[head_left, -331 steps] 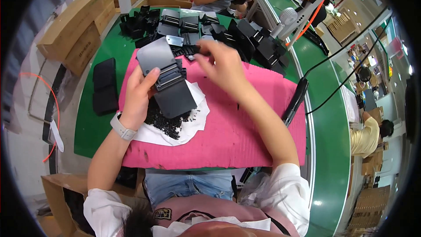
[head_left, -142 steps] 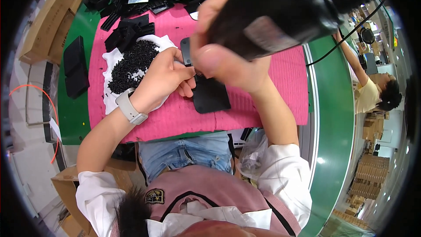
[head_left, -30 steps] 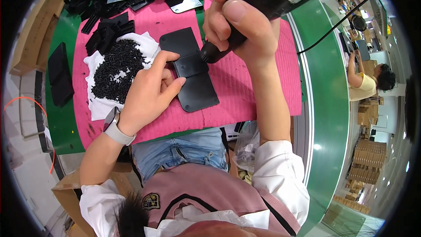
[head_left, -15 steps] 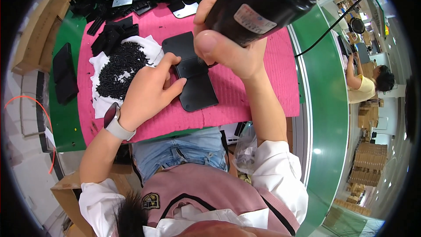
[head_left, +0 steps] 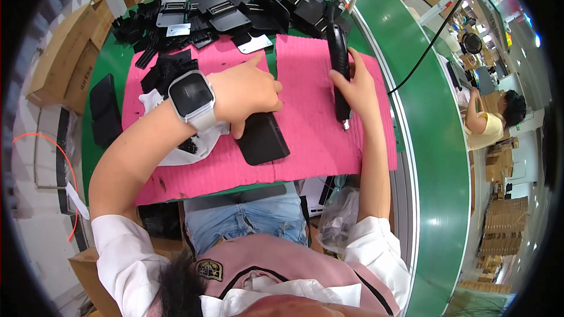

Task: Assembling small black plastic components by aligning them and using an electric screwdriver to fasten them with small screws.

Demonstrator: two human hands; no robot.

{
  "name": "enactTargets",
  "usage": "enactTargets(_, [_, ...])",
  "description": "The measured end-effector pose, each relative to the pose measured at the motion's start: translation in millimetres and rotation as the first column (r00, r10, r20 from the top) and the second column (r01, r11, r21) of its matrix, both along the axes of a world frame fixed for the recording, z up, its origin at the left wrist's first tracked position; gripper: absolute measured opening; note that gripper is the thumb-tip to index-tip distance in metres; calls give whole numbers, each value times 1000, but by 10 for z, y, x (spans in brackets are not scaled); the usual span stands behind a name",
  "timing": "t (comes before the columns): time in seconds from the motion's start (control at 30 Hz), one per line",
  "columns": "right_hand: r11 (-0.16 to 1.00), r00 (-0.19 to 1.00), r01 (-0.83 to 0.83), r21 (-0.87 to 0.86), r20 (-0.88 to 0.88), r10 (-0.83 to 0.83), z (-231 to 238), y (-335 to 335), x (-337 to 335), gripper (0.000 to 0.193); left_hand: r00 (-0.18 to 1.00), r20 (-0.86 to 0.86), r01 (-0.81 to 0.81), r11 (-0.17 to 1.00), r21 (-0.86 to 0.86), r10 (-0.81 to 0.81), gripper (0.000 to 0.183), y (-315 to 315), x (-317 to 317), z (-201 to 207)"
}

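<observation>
My left hand (head_left: 247, 91) lies across a flat black plate (head_left: 264, 141) on the pink mat (head_left: 314, 147). Its thumb is at the plate's left edge and curled fingers are at the right edge, while the index finger points away; the plate's far part is hidden beneath the hand. Farther right, my right hand (head_left: 359, 85) grips a black electric screwdriver (head_left: 338, 53), held upright with its bit (head_left: 345, 124) down over bare mat, apart from the plate. Small black screws (head_left: 189, 145) on a white cloth (head_left: 205, 149) are mostly covered by my left forearm.
Black and silver metal parts (head_left: 229, 19) are heaped along the far edge of the green table (head_left: 94, 170). Another black plate (head_left: 103, 108) lies at the left. A black cable (head_left: 437, 38) hangs at the right. Beyond it, a person in yellow (head_left: 484, 120) works.
The screwdriver has moved down and right, off the plate and away from me. My left hand has moved right and away from me, over the plate's far part, its forearm now crossing the screws.
</observation>
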State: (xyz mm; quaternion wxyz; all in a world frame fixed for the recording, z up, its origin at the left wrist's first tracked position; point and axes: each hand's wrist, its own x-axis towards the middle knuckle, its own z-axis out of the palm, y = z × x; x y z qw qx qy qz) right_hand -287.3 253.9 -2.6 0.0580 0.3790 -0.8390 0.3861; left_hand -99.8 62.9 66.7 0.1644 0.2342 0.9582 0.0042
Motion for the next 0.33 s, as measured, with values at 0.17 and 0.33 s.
enactTargets(0.17, [986,919,-163,16,-360,158,81,-28,568,47,966,-225,-19,907,421,124,37,-201,198,-86])
enactTargets(0.33, [681,587,-674,-286,353,729,-126,-206,958,80,851,-311,-63,670,739,424,45,-256,362,-122])
